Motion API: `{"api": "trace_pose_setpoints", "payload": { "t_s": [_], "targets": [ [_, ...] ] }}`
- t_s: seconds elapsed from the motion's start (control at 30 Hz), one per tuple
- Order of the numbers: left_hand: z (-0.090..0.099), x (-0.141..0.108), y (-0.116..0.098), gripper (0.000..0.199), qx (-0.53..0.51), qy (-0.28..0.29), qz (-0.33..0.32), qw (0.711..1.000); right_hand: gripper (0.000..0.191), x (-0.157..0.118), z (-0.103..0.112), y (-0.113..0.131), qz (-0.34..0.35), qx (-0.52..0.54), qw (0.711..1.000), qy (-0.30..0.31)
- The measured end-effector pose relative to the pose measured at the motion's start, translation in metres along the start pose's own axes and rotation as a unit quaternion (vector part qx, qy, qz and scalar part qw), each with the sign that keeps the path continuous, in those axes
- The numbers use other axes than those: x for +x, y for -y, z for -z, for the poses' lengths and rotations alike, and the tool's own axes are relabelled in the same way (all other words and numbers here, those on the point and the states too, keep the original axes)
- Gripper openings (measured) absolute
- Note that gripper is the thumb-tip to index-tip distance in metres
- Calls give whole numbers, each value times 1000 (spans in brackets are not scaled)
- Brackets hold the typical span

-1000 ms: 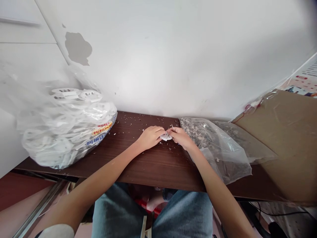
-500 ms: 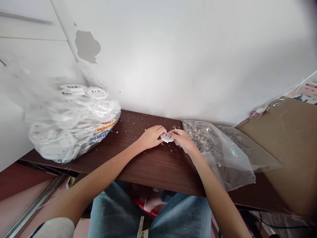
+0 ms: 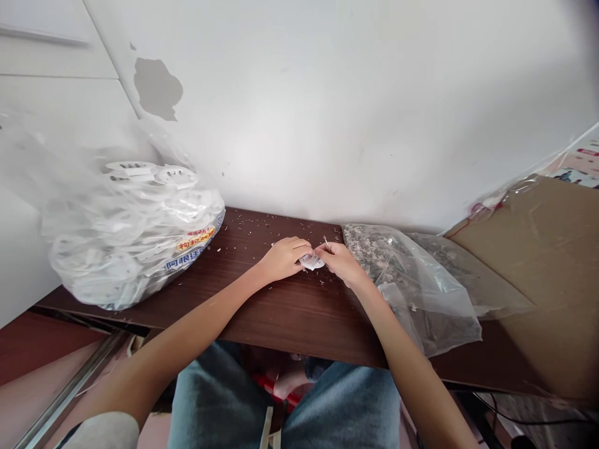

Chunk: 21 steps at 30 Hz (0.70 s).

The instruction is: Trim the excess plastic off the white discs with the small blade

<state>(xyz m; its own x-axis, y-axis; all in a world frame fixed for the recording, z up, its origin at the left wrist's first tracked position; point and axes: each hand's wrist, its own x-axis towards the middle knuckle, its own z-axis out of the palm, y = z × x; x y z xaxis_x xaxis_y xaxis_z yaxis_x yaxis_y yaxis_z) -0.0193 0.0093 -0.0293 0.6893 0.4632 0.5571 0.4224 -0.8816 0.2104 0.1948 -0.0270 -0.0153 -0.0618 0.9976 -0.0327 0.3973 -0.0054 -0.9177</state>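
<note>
My left hand (image 3: 283,259) and my right hand (image 3: 340,262) meet over the dark wood desktop (image 3: 299,312). Together they pinch a small white plastic piece (image 3: 311,262), which is partly hidden by my fingers. A thin pin (image 3: 324,240) stands up from my right fingertips, though its material is too small to tell. Pale plastic scraps (image 3: 262,224) are scattered around both hands. Just right of my right hand lies a clear bag of grey granules (image 3: 402,274).
On the left, a large clear printed bag of white perforated plastic discs (image 3: 131,237) rests on the desk against the white wall (image 3: 327,112). A brown cardboard sheet (image 3: 528,280) leans at the right. My denim-covered knees (image 3: 224,399) lie below the desk edge.
My hands have drawn slightly closer around the white piece, and the piece sits a little lower. The whole view has shifted slightly.
</note>
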Motion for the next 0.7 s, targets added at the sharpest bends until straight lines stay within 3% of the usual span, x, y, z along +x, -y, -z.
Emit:
{"api": "trace_pose_setpoints", "payload": {
  "t_s": [0.17, 0.3, 0.53, 0.7],
  "targets": [
    [1, -1, 5, 22, 24, 21, -23, 999, 26, 0, 0, -2, 5, 2, 1000, 1],
    [0, -1, 6, 20, 18, 29, -29, 999, 24, 4, -1, -8, 2, -15, 1000, -8],
    [0, 1, 4, 14, -4, 28, -2, 1000, 24, 7, -4, -14, -26, -7, 999, -21],
    [-1, 0, 0, 17, -45, 4, 67, 997, 25, 7, -5, -14, -22, -1, 999, -27]
  ]
}}
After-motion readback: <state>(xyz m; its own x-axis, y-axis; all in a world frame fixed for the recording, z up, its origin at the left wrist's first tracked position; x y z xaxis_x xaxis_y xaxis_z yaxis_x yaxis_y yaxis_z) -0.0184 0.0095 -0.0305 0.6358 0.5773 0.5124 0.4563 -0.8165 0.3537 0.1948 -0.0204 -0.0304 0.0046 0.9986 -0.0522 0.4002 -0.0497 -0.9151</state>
